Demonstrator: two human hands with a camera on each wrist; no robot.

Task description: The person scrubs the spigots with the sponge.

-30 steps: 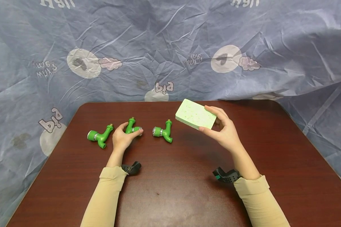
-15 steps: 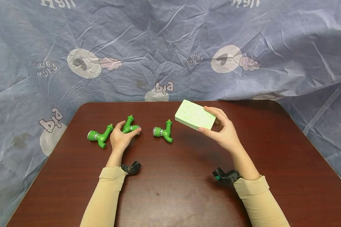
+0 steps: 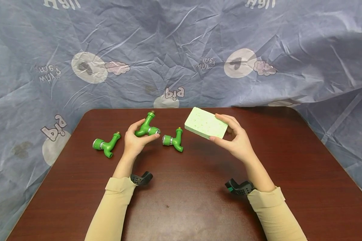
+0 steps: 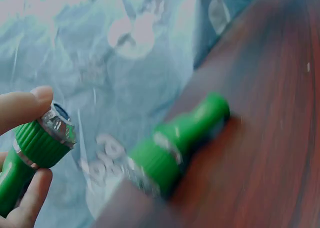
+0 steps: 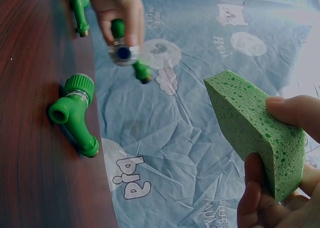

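My left hand (image 3: 135, 140) grips a green faucet (image 3: 145, 127) with the thumb at its ribbed knob (image 4: 42, 145), holding it above the table. In the right wrist view the knob's silver cap with a dark blue centre faces the camera. My right hand (image 3: 239, 140) pinches a pale green, porous sponge (image 3: 205, 123) by its right end, thumb on one side and fingers on the other, raised over the table. A second green faucet (image 3: 177, 140) lies on the table between the hands. To the left of my left hand lies a third green faucet (image 3: 106, 144).
The dark red-brown wooden table (image 3: 181, 207) has a blue-grey printed cloth (image 3: 181, 50) hanging behind it and down its sides. A black wrist mount (image 3: 141, 179) sits on the left wrist, and another black mount (image 3: 239, 186) on the right.
My left hand has lifted the faucet and carried it up and to the right, close to the middle faucet. My right hand with the sponge has shifted only slightly left and down.
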